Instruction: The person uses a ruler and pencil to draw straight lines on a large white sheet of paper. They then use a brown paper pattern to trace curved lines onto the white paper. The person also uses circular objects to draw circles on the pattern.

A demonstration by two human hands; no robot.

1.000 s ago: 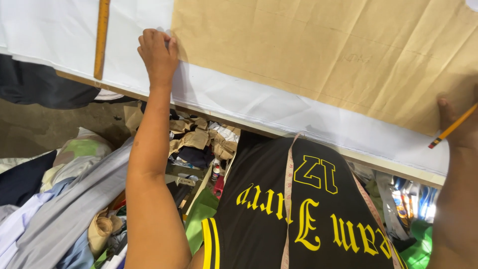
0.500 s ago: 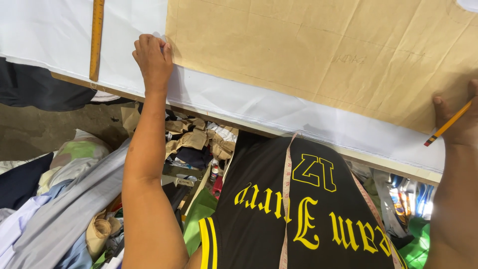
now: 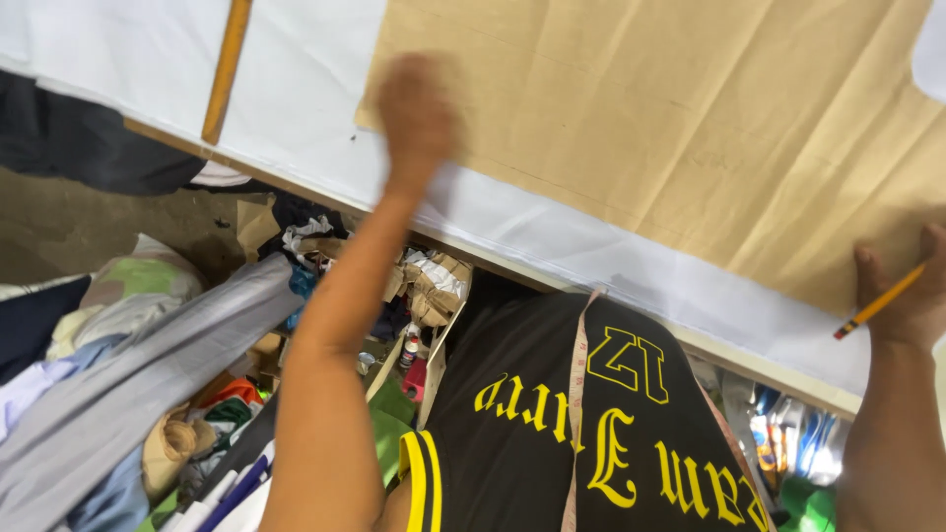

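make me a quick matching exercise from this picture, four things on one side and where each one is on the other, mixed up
Things:
1. long yellow wooden ruler
2. large tan creased paper sheet
3. yellow pencil with a red tip
4. pale measuring tape

Places:
A. hanging down the front of the black shirt with yellow lettering
B. in the right hand at the right edge of the picture
C. lying on the white fabric at the upper left
D. spread over the white fabric under the blurred left hand

Pairs: 1-C, 2-D, 3-B, 4-A
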